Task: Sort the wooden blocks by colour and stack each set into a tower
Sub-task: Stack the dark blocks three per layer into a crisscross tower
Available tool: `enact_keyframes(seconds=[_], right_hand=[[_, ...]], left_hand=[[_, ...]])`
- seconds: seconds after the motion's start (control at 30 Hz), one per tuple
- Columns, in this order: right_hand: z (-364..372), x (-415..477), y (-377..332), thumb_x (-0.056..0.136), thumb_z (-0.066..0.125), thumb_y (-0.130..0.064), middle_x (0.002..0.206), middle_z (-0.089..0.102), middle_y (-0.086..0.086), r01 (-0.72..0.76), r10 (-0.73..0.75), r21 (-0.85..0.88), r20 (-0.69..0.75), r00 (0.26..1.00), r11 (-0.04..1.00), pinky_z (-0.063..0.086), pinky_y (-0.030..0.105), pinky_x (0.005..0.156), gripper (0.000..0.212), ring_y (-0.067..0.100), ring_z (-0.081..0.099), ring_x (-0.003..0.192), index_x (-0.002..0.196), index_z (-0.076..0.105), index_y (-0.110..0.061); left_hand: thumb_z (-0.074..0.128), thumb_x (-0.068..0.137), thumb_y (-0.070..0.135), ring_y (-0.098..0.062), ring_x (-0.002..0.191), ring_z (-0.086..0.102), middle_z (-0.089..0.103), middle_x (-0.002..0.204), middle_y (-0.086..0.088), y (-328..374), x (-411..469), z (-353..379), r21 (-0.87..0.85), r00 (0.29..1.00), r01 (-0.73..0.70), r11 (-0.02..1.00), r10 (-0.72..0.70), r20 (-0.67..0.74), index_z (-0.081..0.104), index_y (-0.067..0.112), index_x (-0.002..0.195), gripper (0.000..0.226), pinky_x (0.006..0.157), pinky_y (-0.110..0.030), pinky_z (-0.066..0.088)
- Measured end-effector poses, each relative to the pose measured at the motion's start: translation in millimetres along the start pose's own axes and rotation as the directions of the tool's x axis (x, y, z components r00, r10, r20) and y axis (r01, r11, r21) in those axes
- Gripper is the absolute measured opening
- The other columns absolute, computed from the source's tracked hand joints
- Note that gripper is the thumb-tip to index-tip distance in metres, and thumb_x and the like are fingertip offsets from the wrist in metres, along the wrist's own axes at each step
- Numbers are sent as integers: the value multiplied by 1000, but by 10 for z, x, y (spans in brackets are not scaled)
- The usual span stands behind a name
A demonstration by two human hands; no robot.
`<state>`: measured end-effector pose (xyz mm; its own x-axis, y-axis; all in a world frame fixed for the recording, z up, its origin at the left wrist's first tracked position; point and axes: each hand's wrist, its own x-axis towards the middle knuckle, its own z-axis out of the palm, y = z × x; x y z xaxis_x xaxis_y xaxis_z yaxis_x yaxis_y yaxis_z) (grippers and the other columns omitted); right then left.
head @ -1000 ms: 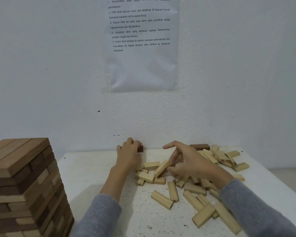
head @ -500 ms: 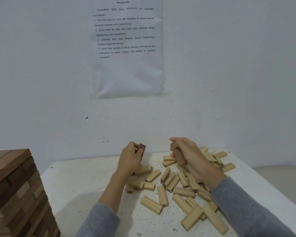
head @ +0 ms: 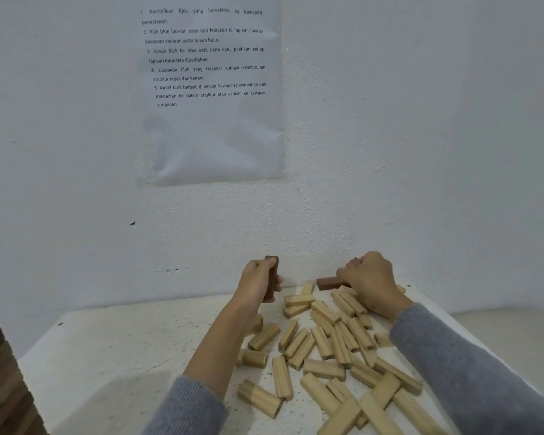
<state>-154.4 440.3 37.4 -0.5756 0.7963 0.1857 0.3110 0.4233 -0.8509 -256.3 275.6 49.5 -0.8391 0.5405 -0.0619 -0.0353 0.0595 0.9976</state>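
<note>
My left hand (head: pixel 258 285) grips a dark brown block (head: pixel 271 277) held upright above the white table (head: pixel 123 356). To its right, my right hand (head: pixel 369 279) curls around the end of a second dark brown block (head: pixel 327 282) that lies near the wall at the far edge of the table. Several light wooden blocks (head: pixel 324 346) lie scattered on the table in front of and below both hands. A stacked tower of brown blocks (head: pixel 0 378) shows at the left edge, mostly cut off.
A printed instruction sheet (head: pixel 211 89) hangs on the white wall behind the table. The table's right edge (head: pixel 427 306) drops to a pale floor. The left half of the table bears no blocks.
The view has swung right, so the tower slid toward the left edge. My left hand lifted its dark block upright. My right hand reached back and took hold of the other dark block.
</note>
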Motion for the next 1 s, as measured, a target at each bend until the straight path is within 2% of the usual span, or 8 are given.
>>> enact_keyframes(seconds=[0.13,0.2,0.33,0.47,0.7,0.87,0.93,1.0], right_hand=[[56,27,-15,77,73,-41,58,47,-4,-6,0,-353,-17,1000,936,28,24,47,41,12,43,52,63,44,-16],[106,25,-55,74,72,-56,66,53,-3,-18,12,-441,-16,1000,897,31,25,48,47,13,49,58,66,47,-16],[254,60,-81,70,67,-68,92,62,4,-30,23,-578,-19,1000,815,38,26,59,55,19,56,80,77,51,-16],[318,9,-96,78,62,-65,105,54,7,2,-22,-681,-21,1000,733,33,28,60,51,18,44,79,89,51,-17],[296,-33,-126,76,63,-59,104,60,6,18,-1,-681,25,1000,732,40,27,64,46,19,56,88,89,55,-16],[228,-183,-148,69,77,-50,115,49,8,0,13,-450,25,1000,893,42,29,72,68,23,56,97,115,44,-13],[192,-283,-177,68,79,-45,108,51,2,56,-43,-384,43,998,922,44,29,71,70,19,55,93,119,40,-16],[148,-419,-233,70,79,-37,94,51,-8,104,-91,-307,56,994,946,42,27,61,65,12,53,81,116,38,-20]], left_hand=[[45,100,18,-16,68,60,65,82,-9,-58,14,37,-9,999,0,1000,0,42,48,6,118,22,61,-27,49],[46,100,16,-16,68,61,66,82,-9,-76,21,43,-20,999,3,1000,-2,50,48,4,121,25,61,-28,50],[47,99,14,-17,68,63,67,82,-10,-103,25,39,-25,998,9,1000,-7,66,47,4,123,26,60,-27,52],[48,99,13,-19,71,64,67,85,-12,-118,22,34,-9,998,20,1000,-19,60,47,4,123,26,63,-29,53],[49,98,12,-18,69,65,67,90,-13,-113,-97,31,-8,996,49,999,-49,77,50,5,121,24,59,-26,54],[51,97,12,-18,73,63,63,92,-14,-65,-208,-28,2,998,31,1000,-31,47,51,4,117,21,60,-27,56],[51,97,13,-19,75,63,62,93,-15,-26,-292,-59,7,999,21,1000,-21,34,52,3,115,20,58,-27,57],[51,97,14,-20,75,62,63,98,-18,19,-399,-88,7,999,19,1000,-19,32,53,3,115,22,50,-22,55]])
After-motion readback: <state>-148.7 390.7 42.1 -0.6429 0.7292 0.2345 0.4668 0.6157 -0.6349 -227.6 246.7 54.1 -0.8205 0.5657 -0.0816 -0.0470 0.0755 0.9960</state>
